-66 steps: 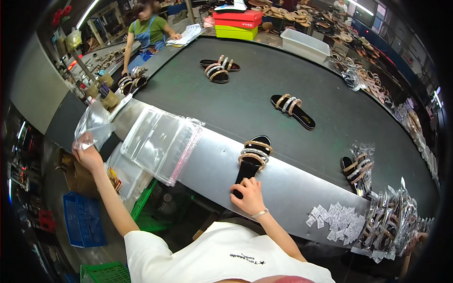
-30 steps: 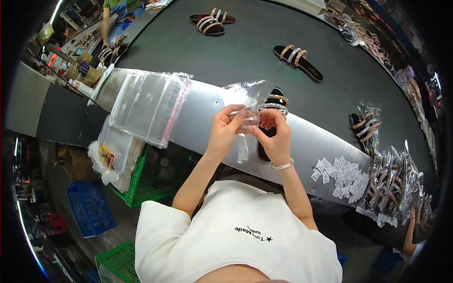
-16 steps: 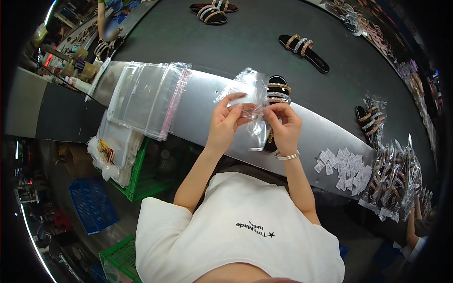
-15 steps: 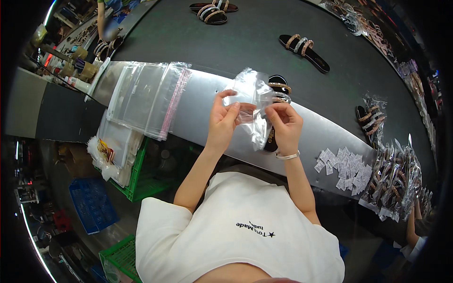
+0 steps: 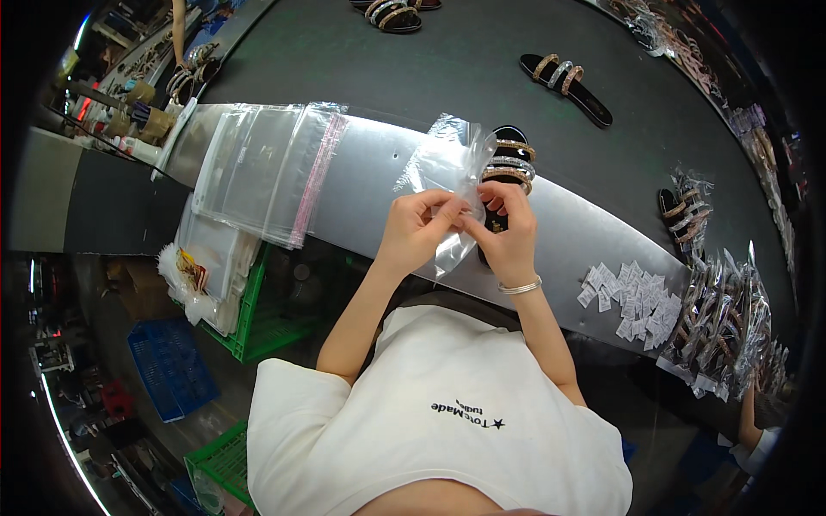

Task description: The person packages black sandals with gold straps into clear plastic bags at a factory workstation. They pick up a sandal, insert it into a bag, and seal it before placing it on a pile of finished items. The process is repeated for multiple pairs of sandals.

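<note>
A clear plastic bag [image 5: 439, 159] is pinched between my two hands above the metal strip. My left hand [image 5: 422, 225] grips its edge with thumb and fingers, and my right hand [image 5: 508, 225] holds it close by, the fingertips nearly meeting. Just behind the bag and my right hand lies a black sandal [image 5: 509, 159] with glittering gold and silver straps; its lower part is partly covered. To the left, a stack of flat clear bags [image 5: 258, 172] with a pink-marked edge rests on the strip.
Small white labels [image 5: 632, 301] are scattered on the metal strip [image 5: 568, 236] at right, beside several bagged sandals [image 5: 718, 322]. Another sandal [image 5: 568, 89] lies on the dark belt [image 5: 344, 60]. Green [image 5: 267, 318] and blue [image 5: 172, 370] crates stand below left. Other people's arms show at the edges.
My hands have drawn together on the bag, which has turned from a crumpled bunch to a flatter, stretched shape. Sandals on the belt appear shifted slightly up and right.
</note>
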{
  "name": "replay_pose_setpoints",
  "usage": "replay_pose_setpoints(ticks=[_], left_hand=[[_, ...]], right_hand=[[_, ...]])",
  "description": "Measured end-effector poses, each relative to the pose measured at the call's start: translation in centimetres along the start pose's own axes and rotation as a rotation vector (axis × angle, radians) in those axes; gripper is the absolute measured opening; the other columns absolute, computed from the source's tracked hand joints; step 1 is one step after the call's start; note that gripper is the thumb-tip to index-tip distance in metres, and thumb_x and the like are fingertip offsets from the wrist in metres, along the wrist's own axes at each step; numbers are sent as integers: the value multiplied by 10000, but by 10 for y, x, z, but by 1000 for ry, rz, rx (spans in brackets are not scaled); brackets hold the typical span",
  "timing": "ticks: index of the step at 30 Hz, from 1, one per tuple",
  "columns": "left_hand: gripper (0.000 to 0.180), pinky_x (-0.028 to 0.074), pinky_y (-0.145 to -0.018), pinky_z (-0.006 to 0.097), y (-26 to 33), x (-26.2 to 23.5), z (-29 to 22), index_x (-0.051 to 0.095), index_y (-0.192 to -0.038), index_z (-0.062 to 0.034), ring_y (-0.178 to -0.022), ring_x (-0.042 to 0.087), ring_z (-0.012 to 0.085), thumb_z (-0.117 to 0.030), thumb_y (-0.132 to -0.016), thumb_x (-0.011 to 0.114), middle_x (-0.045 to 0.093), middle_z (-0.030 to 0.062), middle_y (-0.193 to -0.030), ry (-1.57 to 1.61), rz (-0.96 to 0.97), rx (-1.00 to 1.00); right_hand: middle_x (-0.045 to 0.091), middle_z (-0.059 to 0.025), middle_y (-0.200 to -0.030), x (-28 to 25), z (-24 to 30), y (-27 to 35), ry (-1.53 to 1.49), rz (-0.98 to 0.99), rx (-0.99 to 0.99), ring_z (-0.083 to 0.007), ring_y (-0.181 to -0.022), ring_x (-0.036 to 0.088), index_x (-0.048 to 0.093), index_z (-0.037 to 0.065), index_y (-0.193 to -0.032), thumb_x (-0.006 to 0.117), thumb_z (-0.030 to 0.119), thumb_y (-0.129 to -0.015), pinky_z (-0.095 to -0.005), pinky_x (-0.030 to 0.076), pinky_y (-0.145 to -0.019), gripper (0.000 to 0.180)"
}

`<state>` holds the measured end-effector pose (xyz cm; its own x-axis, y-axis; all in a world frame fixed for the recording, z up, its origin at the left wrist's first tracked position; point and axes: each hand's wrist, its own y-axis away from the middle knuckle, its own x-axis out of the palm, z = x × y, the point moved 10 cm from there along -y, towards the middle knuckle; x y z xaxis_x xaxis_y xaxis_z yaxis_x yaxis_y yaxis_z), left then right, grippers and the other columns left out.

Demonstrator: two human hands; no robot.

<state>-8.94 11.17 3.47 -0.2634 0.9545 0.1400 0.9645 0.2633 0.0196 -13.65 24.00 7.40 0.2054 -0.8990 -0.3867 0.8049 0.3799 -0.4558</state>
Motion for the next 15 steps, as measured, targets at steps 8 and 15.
replay_pose_setpoints(ticks=[8,15], left_hand=[[180,539,-659,248,2,-15,17,623,-812,9,-668,609,94,-156,-884,620,638,62,-767,32,-64,29],[175,528,-641,288,25,-37,48,569,-882,-81,-662,579,137,-217,-943,479,583,21,-786,1007,-366,-247]], right_hand=[[568,-33,-651,5,-9,10,-152,6,82,-137,-594,494,627,35,-698,744,98,-720,-248,397,-529,135],[579,-35,-663,-19,-55,33,-96,-146,315,-110,-596,505,617,18,-693,705,93,-757,-242,405,-542,132]])
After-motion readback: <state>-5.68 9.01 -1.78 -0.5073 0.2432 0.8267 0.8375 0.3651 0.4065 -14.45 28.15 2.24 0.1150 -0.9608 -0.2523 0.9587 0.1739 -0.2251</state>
